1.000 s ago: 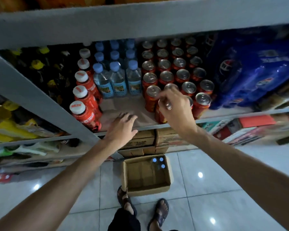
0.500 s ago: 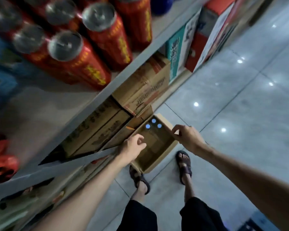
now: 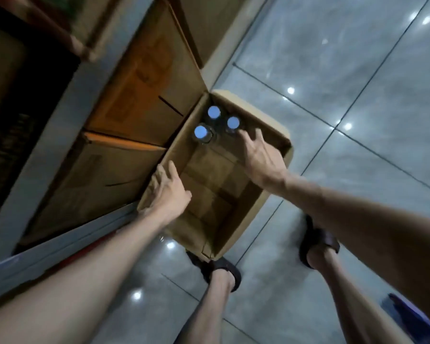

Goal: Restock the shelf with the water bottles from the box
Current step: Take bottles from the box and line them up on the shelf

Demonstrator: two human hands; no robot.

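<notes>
Right grip (image 3: 261,160) open-fingered beside a blue-capped water bottle (image 3: 233,122), left grip (image 3: 169,192) straight-fingered at the cardboard box (image 3: 255,109) rim; probably full, heavy, slick, so clasp below the cap

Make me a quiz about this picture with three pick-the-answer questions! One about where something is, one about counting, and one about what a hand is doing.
1. Where in the box do the bottles stand?
A. in the far corner
B. in the corner nearest the person
C. outside, on the tiles

2. How many blue caps show?
A. two
B. three
C. six

3. What is the right hand doing?
A. lifting a bottle up high
B. reaching into the box with its fingers spread
C. making a fist outside the box

Answers:
1 A: the bottles cluster in the corner farthest from the person.
2 B: three round blue caps show side by side.
3 B: its fingers are straight and spread near the bottles, holding nothing.
</notes>
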